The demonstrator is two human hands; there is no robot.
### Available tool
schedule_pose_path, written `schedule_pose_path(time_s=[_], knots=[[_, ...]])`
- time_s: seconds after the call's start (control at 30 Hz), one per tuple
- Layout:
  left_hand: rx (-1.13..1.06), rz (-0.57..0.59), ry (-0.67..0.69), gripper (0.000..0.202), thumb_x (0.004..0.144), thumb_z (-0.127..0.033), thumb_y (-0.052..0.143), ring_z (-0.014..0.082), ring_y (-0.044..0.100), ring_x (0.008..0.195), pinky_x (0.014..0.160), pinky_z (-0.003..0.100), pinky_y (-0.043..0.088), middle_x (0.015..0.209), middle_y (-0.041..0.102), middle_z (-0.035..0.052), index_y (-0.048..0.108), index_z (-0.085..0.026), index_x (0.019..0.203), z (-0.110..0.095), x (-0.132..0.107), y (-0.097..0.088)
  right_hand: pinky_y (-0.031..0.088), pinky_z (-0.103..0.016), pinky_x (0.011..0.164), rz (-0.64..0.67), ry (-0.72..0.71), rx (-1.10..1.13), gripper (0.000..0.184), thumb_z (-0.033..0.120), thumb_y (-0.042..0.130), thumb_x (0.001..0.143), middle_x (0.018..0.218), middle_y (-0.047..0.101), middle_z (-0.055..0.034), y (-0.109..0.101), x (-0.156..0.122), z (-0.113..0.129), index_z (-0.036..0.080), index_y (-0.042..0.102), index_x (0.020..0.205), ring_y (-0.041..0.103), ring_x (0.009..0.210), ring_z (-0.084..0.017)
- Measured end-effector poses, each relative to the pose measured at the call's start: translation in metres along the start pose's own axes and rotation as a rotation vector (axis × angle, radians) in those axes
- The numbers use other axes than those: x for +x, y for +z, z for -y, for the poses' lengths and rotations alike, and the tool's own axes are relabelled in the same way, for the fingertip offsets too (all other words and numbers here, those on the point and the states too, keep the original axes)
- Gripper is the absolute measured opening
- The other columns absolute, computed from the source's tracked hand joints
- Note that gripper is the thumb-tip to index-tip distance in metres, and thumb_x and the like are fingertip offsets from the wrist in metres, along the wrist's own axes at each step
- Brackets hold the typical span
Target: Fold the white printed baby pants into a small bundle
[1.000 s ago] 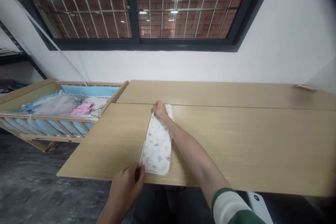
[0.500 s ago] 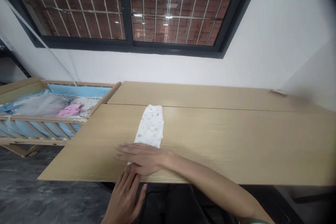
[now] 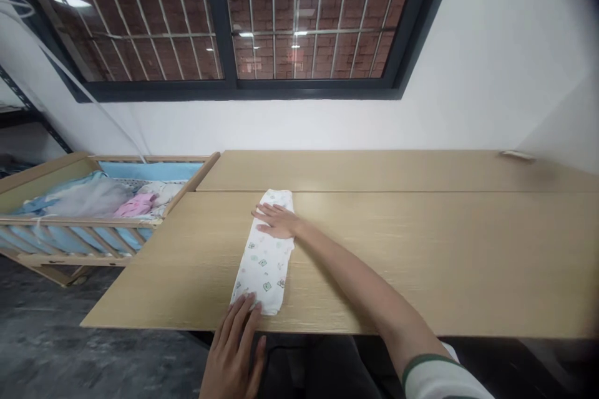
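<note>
Right hand (image 3: 276,222) flat on folded cloth (image 3: 262,262)

And there it was: the right grip (image 3: 276,221) lay flat across the far end of the folded white cloth (image 3: 262,274), hiding whatever print sat beneath it! The left grip (image 3: 234,349) ran straight off the bottom edge, its wrist and forearm gone from view, and the striped sleeve (image 3: 440,380) behind the right grip was cut off too. The cloth's little green motifs were too small to make out. Well left of the grips, the frame sliced off the crib (image 3: 84,222), and the pink garment (image 3: 140,204) inside was too bunched to tell. Far beyond the right grip, a small tan item (image 3: 517,155) on the desk (image 3: 421,262) was only a blur.
</note>
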State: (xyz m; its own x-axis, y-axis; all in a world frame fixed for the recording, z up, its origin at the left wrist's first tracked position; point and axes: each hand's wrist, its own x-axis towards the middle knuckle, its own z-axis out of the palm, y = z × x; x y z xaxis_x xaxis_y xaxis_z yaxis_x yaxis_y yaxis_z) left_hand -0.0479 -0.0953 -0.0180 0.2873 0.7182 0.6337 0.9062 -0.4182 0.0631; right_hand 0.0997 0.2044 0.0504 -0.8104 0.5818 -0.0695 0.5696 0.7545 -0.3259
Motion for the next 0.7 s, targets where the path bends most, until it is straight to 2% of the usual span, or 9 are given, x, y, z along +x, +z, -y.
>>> schedule_pose_path(time_s=[0.17, 0.33, 0.47, 0.57, 0.7], knots=[[-0.053, -0.001, -0.044, 0.054, 0.095, -0.013, 0.047, 0.0280, 0.051, 0.137, 0.110, 0.046, 0.051, 0.143, 0.058, 0.0116, 0.043, -0.021, 0.148, -0.003, 0.005, -0.004, 0.006, -0.046, 0.125, -0.112, 0.111, -0.009, 0.069, 0.062, 0.026, 0.102, 0.167, 0.015, -0.0053, -0.007, 0.026, -0.033, 0.025, 0.028, 0.160, 0.008, 0.156, -0.023], [-0.105, 0.020, -0.038, 0.047, 0.095, -0.013, 0.047, 0.0267, 0.053, 0.134, 0.110, 0.046, 0.051, 0.138, 0.061, 0.0100, 0.051, -0.021, 0.141, 0.003, 0.013, -0.011, 0.006, -0.042, 0.126, -0.167, 0.135, -0.023, 0.068, 0.057, 0.029, 0.102, 0.167, 0.019, -0.0073, -0.006, 0.039, -0.045, 0.021, 0.029, 0.160, 0.011, 0.156, -0.022], [-0.179, 0.065, 0.027, 0.043, 0.095, -0.014, 0.048, 0.0246, 0.056, 0.131, 0.110, 0.044, 0.052, 0.134, 0.064, 0.0083, 0.054, -0.021, 0.137, 0.002, 0.021, -0.014, 0.007, -0.039, 0.126, -0.161, 0.084, -0.037, 0.068, 0.056, 0.028, 0.103, 0.167, 0.019, -0.0064, -0.007, 0.031, -0.050, 0.020, 0.029, 0.160, 0.014, 0.155, -0.022], [-0.234, 0.084, 0.069, 0.041, 0.095, -0.013, 0.047, 0.0239, 0.060, 0.127, 0.109, 0.044, 0.053, 0.131, 0.067, 0.0078, 0.057, -0.021, 0.134, -0.006, 0.031, -0.012, 0.011, -0.040, 0.125, -0.181, 0.059, -0.041, 0.065, 0.053, 0.032, 0.102, 0.165, 0.024, -0.0074, -0.011, 0.019, -0.054, 0.019, 0.034, 0.158, 0.020, 0.154, -0.024], [-0.344, 0.125, 0.047, 0.035, 0.096, -0.013, 0.047, 0.0217, 0.066, 0.117, 0.107, 0.043, 0.054, 0.124, 0.070, 0.0056, 0.061, -0.024, 0.127, -0.010, 0.046, -0.007, 0.011, -0.042, 0.125, -0.273, 0.048, -0.200, 0.057, 0.035, 0.040, 0.101, 0.163, 0.029, -0.0143, -0.020, 0.001, -0.043, 0.012, 0.040, 0.153, 0.022, 0.153, -0.027]])
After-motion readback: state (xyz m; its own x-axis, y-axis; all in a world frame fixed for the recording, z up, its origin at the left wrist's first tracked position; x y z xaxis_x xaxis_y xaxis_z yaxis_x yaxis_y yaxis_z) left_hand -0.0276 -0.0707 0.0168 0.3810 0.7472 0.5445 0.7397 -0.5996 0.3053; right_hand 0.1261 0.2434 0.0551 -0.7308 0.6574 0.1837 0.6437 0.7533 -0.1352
